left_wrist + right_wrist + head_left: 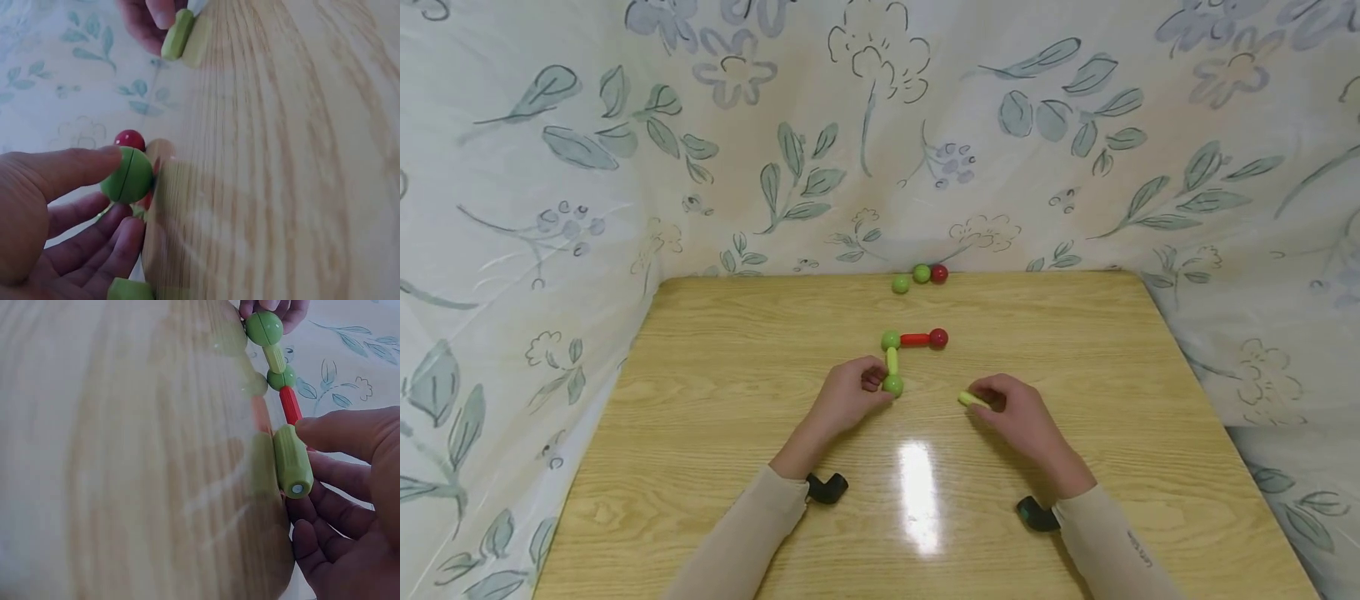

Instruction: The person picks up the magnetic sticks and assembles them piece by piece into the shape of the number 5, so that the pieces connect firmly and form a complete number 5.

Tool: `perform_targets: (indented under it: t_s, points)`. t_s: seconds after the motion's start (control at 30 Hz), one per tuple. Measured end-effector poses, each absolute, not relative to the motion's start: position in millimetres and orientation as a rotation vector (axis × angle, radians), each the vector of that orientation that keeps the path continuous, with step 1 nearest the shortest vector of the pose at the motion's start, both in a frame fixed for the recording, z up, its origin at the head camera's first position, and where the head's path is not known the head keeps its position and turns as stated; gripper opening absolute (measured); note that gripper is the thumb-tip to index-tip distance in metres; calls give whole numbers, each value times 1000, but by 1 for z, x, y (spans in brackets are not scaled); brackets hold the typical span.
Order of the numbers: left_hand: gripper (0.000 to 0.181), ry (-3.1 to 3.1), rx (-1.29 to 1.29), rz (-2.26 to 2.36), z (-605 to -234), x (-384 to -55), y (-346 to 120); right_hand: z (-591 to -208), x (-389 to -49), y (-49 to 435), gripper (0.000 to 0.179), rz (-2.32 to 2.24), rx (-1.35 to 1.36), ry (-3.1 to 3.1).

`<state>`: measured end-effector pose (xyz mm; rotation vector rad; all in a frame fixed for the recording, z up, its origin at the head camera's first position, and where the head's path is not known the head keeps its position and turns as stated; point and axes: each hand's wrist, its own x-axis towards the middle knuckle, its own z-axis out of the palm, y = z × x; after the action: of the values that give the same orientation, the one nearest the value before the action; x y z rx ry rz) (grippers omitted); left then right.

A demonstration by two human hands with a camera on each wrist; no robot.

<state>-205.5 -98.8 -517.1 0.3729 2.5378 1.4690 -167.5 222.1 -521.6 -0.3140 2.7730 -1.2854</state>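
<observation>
Your left hand [848, 400] pinches the near green ball [892, 386] of an already joined ball-and-stick chain [914, 340]; rightward, your right hand [1017, 412] grips an unattached lime stick [973, 401], with three far balls [921, 273] apparently unused.

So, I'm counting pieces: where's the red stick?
In the head view, the red stick lies between a green ball at left and a red ball at right.

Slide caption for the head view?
Left hand holding the near green ball of a ball-and-stick L; right hand pinching a light-green stick.
</observation>
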Motion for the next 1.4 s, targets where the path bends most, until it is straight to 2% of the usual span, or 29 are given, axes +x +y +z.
perform_targets:
  t_s: [0.63, 1.4]
  points:
    - [24, 2601, 386, 1426, -517, -206, -96, -521, -169, 218, 19, -1188, -347, 2828]
    - [19, 2593, 381, 1415, -518, -207, -97, -504, -187, 202, 21, -1171, -557, 2834]
